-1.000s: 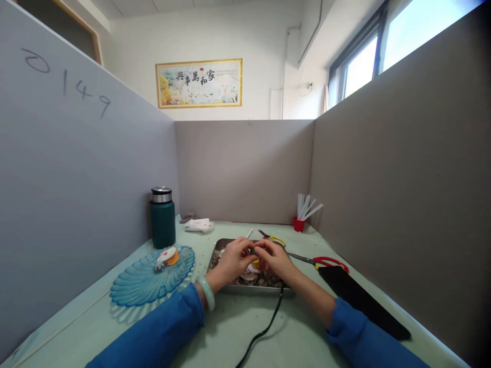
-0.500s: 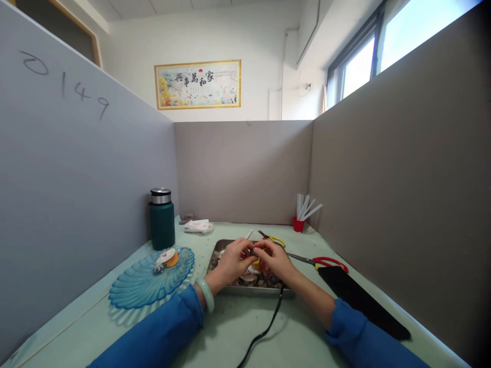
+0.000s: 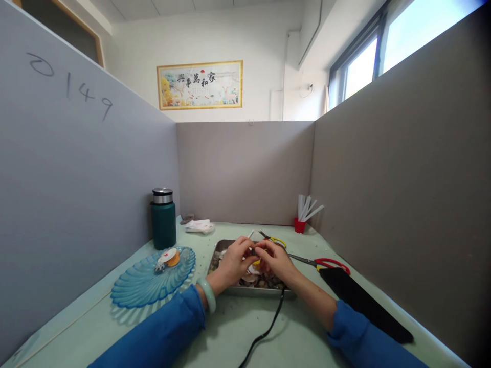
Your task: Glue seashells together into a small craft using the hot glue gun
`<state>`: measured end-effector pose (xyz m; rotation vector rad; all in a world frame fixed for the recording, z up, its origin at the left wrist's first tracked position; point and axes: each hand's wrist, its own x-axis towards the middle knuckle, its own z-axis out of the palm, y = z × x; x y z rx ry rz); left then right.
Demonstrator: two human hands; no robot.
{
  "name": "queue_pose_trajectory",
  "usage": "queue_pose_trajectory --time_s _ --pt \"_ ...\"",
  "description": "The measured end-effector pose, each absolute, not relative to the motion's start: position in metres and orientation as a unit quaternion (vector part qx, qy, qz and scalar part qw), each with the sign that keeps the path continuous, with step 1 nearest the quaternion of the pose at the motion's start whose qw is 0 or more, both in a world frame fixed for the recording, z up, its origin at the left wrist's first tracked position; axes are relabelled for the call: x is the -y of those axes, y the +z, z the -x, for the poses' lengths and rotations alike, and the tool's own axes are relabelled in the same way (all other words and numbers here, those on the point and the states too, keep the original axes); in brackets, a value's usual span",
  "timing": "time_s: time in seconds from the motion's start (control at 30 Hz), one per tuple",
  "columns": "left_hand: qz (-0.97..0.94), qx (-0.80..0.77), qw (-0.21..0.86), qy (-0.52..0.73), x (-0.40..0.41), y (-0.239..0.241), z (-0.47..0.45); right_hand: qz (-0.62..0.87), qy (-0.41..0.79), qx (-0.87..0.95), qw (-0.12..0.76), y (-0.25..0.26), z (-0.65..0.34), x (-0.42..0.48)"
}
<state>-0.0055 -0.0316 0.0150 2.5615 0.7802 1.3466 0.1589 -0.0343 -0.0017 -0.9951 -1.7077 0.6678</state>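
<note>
Both my hands meet over a shallow metal tray filled with small shells and stones. My left hand and my right hand pinch together on a small piece with yellow and red parts, too small to name. A black cable runs from under my right hand toward me. I wear blue sleeves and a pale green bangle on the left wrist.
A blue shell-shaped glass plate with a small orange and white item lies at left, beside a dark green flask. Red-handled scissors, yellow-handled snips, a black flat case and a red cup of white sticks are at right. Grey partitions enclose the desk.
Almost nothing differs: my hands stay pinched together over the tray, with only slight finger shifts.
</note>
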Motion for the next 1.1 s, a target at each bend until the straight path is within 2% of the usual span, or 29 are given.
queue_pose_trajectory --time_s 1.1 --pt "-0.853 -0.277 0.071 0.436 0.0293 0.0109 0.0049 0.429 0.253 0.71 0.498 -0.0019 -0.1585 0.0355"
